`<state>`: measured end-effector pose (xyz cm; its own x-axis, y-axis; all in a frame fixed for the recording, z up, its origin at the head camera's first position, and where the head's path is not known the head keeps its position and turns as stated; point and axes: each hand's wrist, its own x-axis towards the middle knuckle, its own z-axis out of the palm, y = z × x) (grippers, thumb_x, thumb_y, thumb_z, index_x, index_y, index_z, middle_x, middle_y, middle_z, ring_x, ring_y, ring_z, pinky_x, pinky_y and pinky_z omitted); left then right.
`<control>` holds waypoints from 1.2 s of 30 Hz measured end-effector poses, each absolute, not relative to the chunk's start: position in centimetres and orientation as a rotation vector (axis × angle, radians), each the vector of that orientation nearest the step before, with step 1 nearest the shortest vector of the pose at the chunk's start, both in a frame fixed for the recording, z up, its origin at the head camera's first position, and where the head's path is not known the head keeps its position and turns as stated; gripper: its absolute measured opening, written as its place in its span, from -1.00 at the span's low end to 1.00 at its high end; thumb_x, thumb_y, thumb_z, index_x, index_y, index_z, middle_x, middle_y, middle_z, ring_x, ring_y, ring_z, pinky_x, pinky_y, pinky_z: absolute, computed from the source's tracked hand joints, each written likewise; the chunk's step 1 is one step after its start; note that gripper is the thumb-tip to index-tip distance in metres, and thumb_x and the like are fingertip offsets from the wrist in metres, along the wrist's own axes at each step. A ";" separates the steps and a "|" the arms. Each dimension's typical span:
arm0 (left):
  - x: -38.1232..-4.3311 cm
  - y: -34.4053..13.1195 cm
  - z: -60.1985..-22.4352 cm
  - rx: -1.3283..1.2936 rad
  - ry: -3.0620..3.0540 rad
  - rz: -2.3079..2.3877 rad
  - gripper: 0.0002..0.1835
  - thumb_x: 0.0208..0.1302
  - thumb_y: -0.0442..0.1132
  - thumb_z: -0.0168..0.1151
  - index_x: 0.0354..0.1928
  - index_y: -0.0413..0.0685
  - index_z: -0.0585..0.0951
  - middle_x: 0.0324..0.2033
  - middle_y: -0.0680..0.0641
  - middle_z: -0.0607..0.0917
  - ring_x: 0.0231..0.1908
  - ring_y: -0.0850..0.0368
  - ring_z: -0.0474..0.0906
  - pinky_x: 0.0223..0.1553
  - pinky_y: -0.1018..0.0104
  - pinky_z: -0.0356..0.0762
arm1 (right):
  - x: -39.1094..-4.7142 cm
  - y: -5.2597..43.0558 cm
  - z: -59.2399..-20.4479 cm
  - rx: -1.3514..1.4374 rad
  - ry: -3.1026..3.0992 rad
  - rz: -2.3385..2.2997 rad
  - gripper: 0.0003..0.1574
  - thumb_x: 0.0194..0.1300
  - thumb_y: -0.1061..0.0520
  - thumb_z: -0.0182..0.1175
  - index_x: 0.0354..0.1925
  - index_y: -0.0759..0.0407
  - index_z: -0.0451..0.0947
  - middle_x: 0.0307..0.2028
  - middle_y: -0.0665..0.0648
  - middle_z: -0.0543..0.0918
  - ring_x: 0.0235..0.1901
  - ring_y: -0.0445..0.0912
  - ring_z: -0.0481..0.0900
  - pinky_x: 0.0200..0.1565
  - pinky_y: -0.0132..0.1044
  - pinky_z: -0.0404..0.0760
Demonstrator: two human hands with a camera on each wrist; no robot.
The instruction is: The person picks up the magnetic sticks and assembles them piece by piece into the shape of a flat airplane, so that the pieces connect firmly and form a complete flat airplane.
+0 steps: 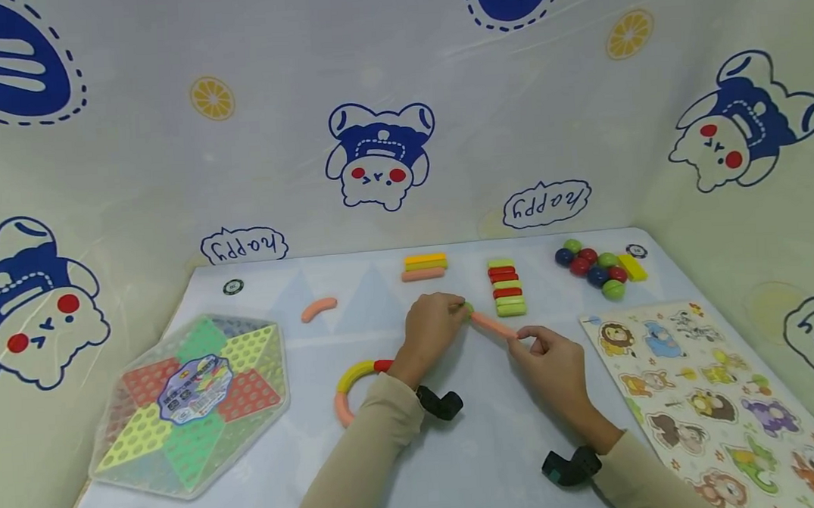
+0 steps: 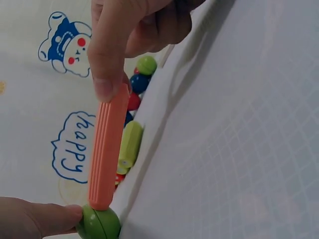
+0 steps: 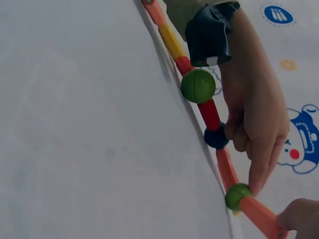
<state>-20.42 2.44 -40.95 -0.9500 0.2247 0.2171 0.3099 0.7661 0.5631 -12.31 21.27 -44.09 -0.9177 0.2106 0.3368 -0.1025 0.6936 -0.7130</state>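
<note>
Beige fabric L sleeve (image 1: 358, 468) nearest cam. L hand (image 1: 432, 332) pinching glossy green ball (image 2: 98, 224); R hand (image 1: 555, 365) pinching straight ribbed salmon-pink plastic rod (image 1: 493, 325), far end touching ball. Rod betw. hands, near row of red/lime rods (image 1: 507, 292).

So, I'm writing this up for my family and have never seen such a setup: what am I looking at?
There's no robot, just a person working bare-handed at a white table. The widest picture comes from a camera on the head; the other two from the wrist cameras, one per hand. The left hand holds a green ball; the right hand pinches an orange stick whose other end meets that ball. In the head view, the left arm partly hides a chain of sticks and balls. Around it lie loose sticks, loose balls, a case and an animal sheet.
</note>
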 end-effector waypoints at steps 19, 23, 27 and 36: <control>-20.3 2.3 -41.0 -0.376 -2.844 -1.024 -0.73 0.17 -0.01 0.29 -0.10 0.14 0.71 -0.17 0.14 0.69 -0.32 0.28 0.55 -0.48 0.39 0.39 | -10.6 18.6 -44.6 0.323 -2.666 0.820 -0.63 0.07 -0.09 0.37 -0.16 0.02 0.68 -0.83 -0.23 0.18 -0.80 -0.33 0.12 -0.71 -0.42 0.08; -20.3 2.3 -41.1 -0.383 -2.836 -1.012 -0.74 0.18 -0.02 0.29 -0.10 0.13 0.72 -0.17 0.14 0.69 -0.40 0.26 0.54 -0.52 0.38 0.37 | -10.6 18.6 -44.7 0.351 -2.690 0.712 -0.64 0.08 -0.08 0.36 -0.15 0.03 0.68 -0.84 -0.25 0.16 -0.80 -0.33 0.12 -0.71 -0.42 0.09; -20.3 2.2 -41.0 -0.383 -2.824 -0.994 -0.74 0.19 -0.04 0.29 -0.10 0.11 0.71 -0.18 0.12 0.70 -0.51 0.27 0.48 -0.56 0.39 0.36 | -11.0 18.3 -44.8 0.372 -2.675 0.696 -0.63 0.09 -0.16 0.34 -0.18 0.00 0.69 -0.84 -0.24 0.17 -0.79 -0.32 0.14 -0.69 -0.40 0.12; -20.4 2.1 -41.0 -0.375 -2.852 -0.956 -0.73 0.21 -0.03 0.25 -0.07 0.14 0.70 -0.14 0.12 0.69 -0.49 0.25 0.45 -0.52 0.37 0.35 | -11.5 17.3 -44.5 0.400 -2.619 0.742 -0.63 0.08 -0.17 0.34 -0.22 0.01 0.69 -0.83 -0.24 0.17 -0.78 -0.32 0.13 -0.70 -0.40 0.09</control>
<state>-20.44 2.11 -40.97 -0.9635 0.1971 0.1813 0.2666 0.7711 0.5782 -11.47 17.35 -44.53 -0.8840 -0.1634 0.4380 -0.3689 0.8195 -0.4386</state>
